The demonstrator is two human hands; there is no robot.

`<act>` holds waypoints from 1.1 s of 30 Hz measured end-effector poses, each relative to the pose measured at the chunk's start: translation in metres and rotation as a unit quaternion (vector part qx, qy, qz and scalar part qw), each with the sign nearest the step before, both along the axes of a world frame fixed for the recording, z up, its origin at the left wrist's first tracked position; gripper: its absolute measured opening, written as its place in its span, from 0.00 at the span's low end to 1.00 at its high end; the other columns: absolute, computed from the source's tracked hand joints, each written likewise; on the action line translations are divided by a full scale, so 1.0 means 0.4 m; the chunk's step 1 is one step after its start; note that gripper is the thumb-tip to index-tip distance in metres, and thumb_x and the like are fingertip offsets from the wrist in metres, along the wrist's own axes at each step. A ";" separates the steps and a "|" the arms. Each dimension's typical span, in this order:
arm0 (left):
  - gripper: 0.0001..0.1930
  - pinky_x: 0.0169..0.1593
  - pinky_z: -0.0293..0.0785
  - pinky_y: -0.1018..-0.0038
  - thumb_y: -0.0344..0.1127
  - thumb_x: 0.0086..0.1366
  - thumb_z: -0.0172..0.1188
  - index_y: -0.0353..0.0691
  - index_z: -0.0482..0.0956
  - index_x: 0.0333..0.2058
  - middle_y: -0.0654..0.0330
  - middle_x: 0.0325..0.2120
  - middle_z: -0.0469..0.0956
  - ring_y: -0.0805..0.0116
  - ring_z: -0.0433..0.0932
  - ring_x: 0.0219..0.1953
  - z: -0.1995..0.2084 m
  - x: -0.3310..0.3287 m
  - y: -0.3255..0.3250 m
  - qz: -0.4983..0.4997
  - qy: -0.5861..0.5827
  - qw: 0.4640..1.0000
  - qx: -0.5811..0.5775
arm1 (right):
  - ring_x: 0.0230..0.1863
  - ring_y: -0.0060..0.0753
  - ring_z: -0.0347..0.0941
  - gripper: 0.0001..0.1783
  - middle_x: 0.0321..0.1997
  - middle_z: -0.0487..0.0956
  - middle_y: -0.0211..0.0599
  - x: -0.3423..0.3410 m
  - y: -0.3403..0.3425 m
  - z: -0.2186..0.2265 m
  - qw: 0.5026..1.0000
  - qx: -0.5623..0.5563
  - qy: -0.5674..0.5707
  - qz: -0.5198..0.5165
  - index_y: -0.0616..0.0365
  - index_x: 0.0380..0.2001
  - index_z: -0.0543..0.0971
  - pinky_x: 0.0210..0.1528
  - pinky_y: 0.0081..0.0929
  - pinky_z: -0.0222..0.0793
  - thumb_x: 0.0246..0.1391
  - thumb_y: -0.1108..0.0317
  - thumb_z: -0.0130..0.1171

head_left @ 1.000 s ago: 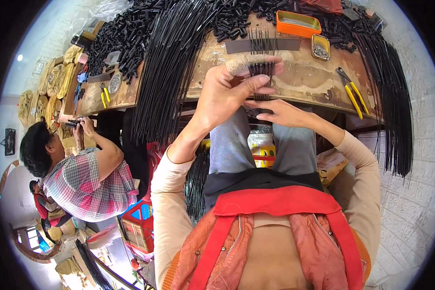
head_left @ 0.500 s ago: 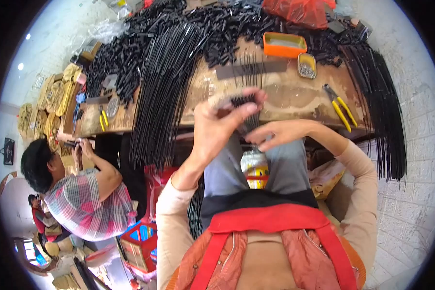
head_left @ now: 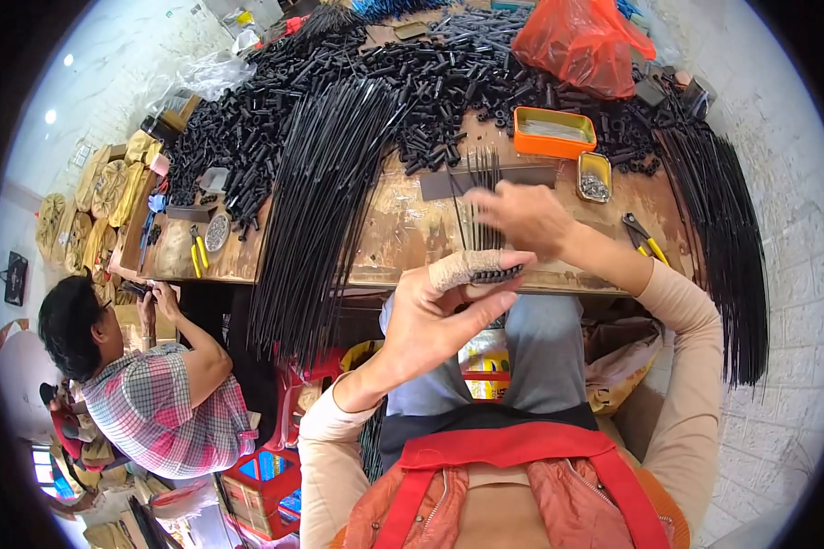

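Observation:
My left hand (head_left: 430, 316) is closed over the table's near edge, its index finger wrapped in beige tape. Between that finger and the thumb sits a row of small black ridged pieces (head_left: 497, 274). Several thin black rods (head_left: 482, 174) stretch from behind this hand toward the table; whether they join the row is hidden. Across the rods passes my right hand (head_left: 529, 218), its fingers smeared by motion, so I cannot see whether they grip anything. A dark flat strip (head_left: 444, 183) lies on the wooden table (head_left: 403, 238) behind the rods.
Large bundles of black rods (head_left: 325, 210) hang over the table edge at left and right. Short black tubes (head_left: 256, 119) are heaped at the back. An orange box (head_left: 555, 150), a small tin (head_left: 595, 186) and yellow-handled pliers (head_left: 652, 245) lie rightward. A co-worker (head_left: 160, 403) sits at left.
My right hand has risen from above my lap to the rods over the table. My left hand sits lower and farther right in the picture, and the view has shifted.

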State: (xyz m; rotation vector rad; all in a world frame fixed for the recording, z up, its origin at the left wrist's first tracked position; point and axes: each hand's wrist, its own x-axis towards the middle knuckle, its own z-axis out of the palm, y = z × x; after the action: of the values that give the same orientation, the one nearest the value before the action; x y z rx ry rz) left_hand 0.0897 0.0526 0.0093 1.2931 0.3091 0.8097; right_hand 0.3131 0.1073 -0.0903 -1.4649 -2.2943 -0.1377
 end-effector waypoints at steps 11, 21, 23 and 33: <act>0.23 0.61 0.69 0.57 0.09 0.59 0.51 0.32 0.72 0.52 0.42 0.51 0.73 0.48 0.70 0.59 0.013 -0.015 0.001 -0.007 0.007 1.000 0.022 | 0.29 0.47 0.77 0.06 0.25 0.78 0.45 0.332 0.243 0.095 0.985 0.097 -0.066 -0.130 0.57 0.30 0.80 0.31 0.43 0.72 0.49 0.69 0.57; 0.22 0.60 0.70 0.58 0.13 0.60 0.54 0.36 0.73 0.53 0.46 0.50 0.74 0.51 0.72 0.56 0.011 0.002 -0.012 0.036 -0.014 0.999 0.022 | 0.34 0.56 0.78 0.07 0.28 0.79 0.54 0.400 0.286 0.037 0.987 -0.061 0.002 -0.148 0.58 0.25 0.82 0.37 0.45 0.75 0.45 0.71 0.56; 0.21 0.60 0.70 0.70 0.15 0.61 0.55 0.29 0.71 0.54 0.52 0.50 0.76 0.65 0.74 0.54 0.011 0.009 -0.014 0.034 -0.037 0.998 0.030 | 0.35 0.56 0.78 0.07 0.28 0.80 0.54 0.398 0.285 0.038 0.989 -0.071 0.002 -0.130 0.58 0.25 0.82 0.37 0.45 0.74 0.45 0.70 0.56; 0.17 0.55 0.74 0.69 0.18 0.61 0.57 0.32 0.76 0.50 0.54 0.45 0.79 0.67 0.76 0.50 0.017 0.026 -0.029 0.093 -0.005 0.995 0.038 | 0.37 0.55 0.79 0.08 0.31 0.80 0.53 0.403 0.279 0.052 0.983 -0.100 -0.022 -0.151 0.57 0.28 0.84 0.40 0.42 0.75 0.42 0.67 0.61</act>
State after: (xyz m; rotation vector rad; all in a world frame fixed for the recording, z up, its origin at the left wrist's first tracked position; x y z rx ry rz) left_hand 0.1001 0.0412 0.0160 1.3445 0.3991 0.9933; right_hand 0.4744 0.2187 -0.0694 -1.9272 -2.1553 -0.0260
